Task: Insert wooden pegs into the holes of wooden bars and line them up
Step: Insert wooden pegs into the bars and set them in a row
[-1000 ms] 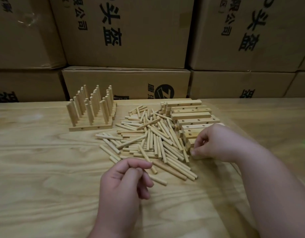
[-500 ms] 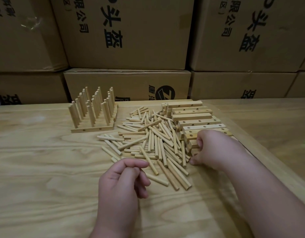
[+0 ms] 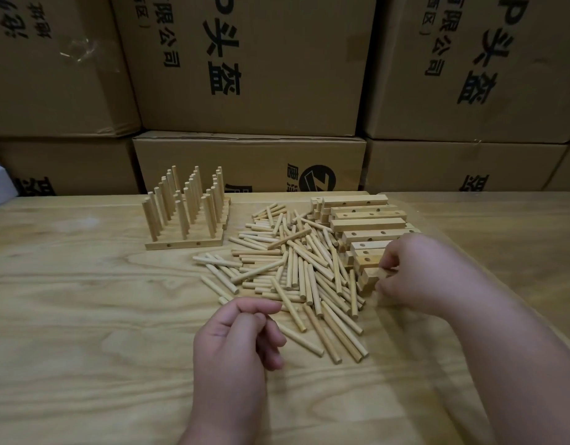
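- You have several bars already pegged and lined up point(image 3: 185, 220) near the far edge of the desk point(image 3: 68, 300), left of the middle, pegs upright.
- Much is left: a big heap of loose pegs point(image 3: 293, 277) lies mid-desk, with a stack of empty bars point(image 3: 364, 224) touching its right side.
- Your right hand point(image 3: 415, 273) pinches the nearest bar point(image 3: 370, 275) of that stack.
- Your left hand point(image 3: 237, 340) hangs loosely curled near the heap, holding nothing that I can see.
- The bars are pale, square-edged, with drilled holes.
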Motion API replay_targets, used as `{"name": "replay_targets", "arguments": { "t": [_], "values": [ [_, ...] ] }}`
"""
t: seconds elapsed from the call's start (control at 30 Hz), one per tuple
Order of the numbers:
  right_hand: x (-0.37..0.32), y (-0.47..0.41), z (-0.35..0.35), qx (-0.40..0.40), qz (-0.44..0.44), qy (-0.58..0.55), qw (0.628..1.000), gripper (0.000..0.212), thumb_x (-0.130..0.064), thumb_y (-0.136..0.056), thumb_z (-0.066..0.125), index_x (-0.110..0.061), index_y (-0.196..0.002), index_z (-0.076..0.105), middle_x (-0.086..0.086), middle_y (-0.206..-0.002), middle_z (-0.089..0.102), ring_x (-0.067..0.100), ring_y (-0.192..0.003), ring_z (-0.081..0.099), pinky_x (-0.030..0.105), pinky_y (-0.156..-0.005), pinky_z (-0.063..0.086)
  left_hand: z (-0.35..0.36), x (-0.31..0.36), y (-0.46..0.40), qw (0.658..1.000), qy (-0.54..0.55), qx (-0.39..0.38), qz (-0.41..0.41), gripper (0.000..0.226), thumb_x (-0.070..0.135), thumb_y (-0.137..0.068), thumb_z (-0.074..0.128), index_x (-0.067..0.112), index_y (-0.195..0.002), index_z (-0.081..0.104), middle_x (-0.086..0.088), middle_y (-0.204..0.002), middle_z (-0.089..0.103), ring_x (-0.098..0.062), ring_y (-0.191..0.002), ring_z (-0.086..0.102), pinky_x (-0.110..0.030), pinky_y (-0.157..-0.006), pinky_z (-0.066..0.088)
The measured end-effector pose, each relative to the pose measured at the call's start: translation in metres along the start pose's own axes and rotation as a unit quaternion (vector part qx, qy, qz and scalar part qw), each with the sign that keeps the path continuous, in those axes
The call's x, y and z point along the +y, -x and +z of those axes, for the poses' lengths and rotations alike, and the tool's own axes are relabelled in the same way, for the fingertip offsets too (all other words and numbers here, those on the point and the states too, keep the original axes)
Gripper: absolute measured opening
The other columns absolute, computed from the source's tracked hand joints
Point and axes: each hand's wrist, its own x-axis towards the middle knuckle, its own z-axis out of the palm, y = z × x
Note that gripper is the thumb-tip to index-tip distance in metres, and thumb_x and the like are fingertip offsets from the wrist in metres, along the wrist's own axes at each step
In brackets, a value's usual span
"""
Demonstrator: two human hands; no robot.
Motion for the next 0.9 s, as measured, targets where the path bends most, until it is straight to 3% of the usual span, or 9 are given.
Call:
{"name": "replay_targets", "arguments": {
  "t": [0.13,0.23,0.4,0.47,0.53,0.6,0.67,0.77,0.9],
  "values": [
    [-0.004,0.010,-0.023,0.026,-0.009,-0.019,0.999,0.025,-0.038,-0.081,0.083,-0.035,-0.078,0.058,-0.011,-0.086,0.061,0.010,-0.078,0.058,0.033,-0.065,0.053,0.001,0.002,0.001,1.000,-0.001,0.000,0.004,0.022,0.013,-0.072,0.052,0.016,-0.068,0.074,-0.011,-0.052,0.057,-0.019,-0.038,0.046,-0.024,-0.038,0.039],
    [-0.010,0.023,-0.046,0.054,-0.037,-0.065,0.996,0.024,-0.039,-0.082,0.083,-0.034,-0.080,0.060,-0.011,-0.084,0.062,0.008,-0.076,0.058,0.028,-0.057,0.045,0.001,0.002,0.002,1.000,-0.007,-0.003,0.008,0.040,-0.006,-0.087,0.047,0.017,-0.067,0.073,-0.011,-0.052,0.057,-0.018,-0.038,0.046,-0.023,-0.038,0.038],
    [-0.024,0.043,-0.061,0.085,-0.107,-0.142,0.980,0.019,-0.045,-0.081,0.082,-0.035,-0.079,0.065,-0.014,-0.074,0.066,0.004,-0.067,0.062,0.025,-0.052,0.044,0.002,0.003,0.002,1.000,0.017,-0.016,0.007,0.049,-0.014,-0.087,0.044,0.020,-0.069,0.074,-0.007,-0.056,0.057,-0.015,-0.048,0.050,-0.022,-0.042,0.039],
    [-0.028,0.045,-0.061,0.090,-0.128,-0.202,0.967,0.019,-0.050,-0.080,0.079,-0.034,-0.078,0.069,-0.017,-0.074,0.069,0.003,-0.066,0.065,0.026,-0.052,0.049,0.003,0.002,0.002,1.000,0.012,-0.020,0.021,0.035,-0.006,-0.081,0.054,0.021,-0.071,0.074,-0.005,-0.059,0.059,-0.015,-0.054,0.052,-0.022,-0.047,0.042],
    [-0.034,0.045,-0.058,0.080,-0.143,-0.277,0.947,0.022,-0.054,-0.078,0.077,-0.032,-0.079,0.073,-0.019,-0.078,0.072,0.003,-0.069,0.069,0.035,-0.058,0.060,0.003,0.001,0.003,0.999,0.000,-0.030,0.043,0.023,0.008,-0.070,0.058,0.023,-0.074,0.075,-0.002,-0.064,0.063,-0.012,-0.061,0.057,-0.019,-0.054,0.047],
    [-0.043,0.047,-0.053,0.047,-0.148,-0.362,0.919,0.022,-0.050,-0.078,0.078,-0.028,-0.080,0.075,-0.009,-0.076,0.076,0.010,-0.069,0.074,0.043,-0.064,0.065,0.003,0.000,0.004,0.996,-0.017,-0.052,0.074,0.021,0.019,-0.071,0.062,0.027,-0.084,0.077,0.000,-0.077,0.071,-0.011,-0.072,0.064,-0.017,-0.065,0.052],
    [-0.053,0.049,-0.044,0.014,-0.150,-0.417,0.896,0.020,-0.044,-0.080,0.081,-0.025,-0.080,0.076,-0.005,-0.074,0.077,0.012,-0.068,0.075,0.041,-0.064,0.065,0.003,0.000,0.005,0.991,-0.024,-0.096,0.091,0.027,0.034,-0.071,0.070,0.030,-0.097,0.075,-0.001,-0.090,0.074,-0.011,-0.079,0.067,-0.020,-0.070,0.054],
    [-0.069,0.052,-0.026,-0.011,-0.145,-0.462,0.875,0.021,-0.040,-0.080,0.084,-0.021,-0.080,0.075,-0.002,-0.073,0.077,0.013,-0.065,0.075,0.035,-0.059,0.064,0.005,-0.001,0.007,0.988,-0.026,-0.135,0.070,0.040,0.045,-0.065,0.077,0.038,-0.104,0.072,-0.003,-0.088,0.073,-0.013,-0.068,0.063,-0.026,-0.060,0.054],
    [-0.080,0.053,-0.006,-0.009,-0.139,-0.482,0.865,0.027,-0.053,-0.084,0.075,-0.025,-0.084,0.073,-0.007,-0.077,0.076,0.011,-0.065,0.075,0.036,-0.058,0.064,0.008,0.000,0.009,0.994,-0.045,-0.089,0.049,0.028,0.036,-0.074,0.074,0.042,-0.101,0.069,-0.005,-0.068,0.070,-0.011,-0.052,0.058,-0.025,-0.048,0.046]
  ]
}}
